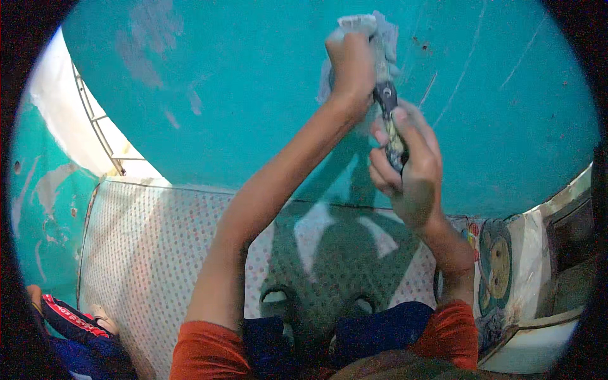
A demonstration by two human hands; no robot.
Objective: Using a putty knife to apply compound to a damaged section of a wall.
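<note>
My right hand grips the dark, paint-smeared handle of a putty knife, its fingers wrapped round the lower part. The knife points up along the teal wall, and pale paste coats its upper end. Just left of the blade, my left hand is closed close to the wall. A whitish, paste-covered piece shows above its knuckles; what the fingers hold is hidden. Around this hand the wall carries a pale grey smear of filler.
A dotted mat covers the floor below the wall. At left is a bright barred opening. Another person's clothed leg lies at lower left. On the right are a cartoon-face item and a pale-topped piece of furniture.
</note>
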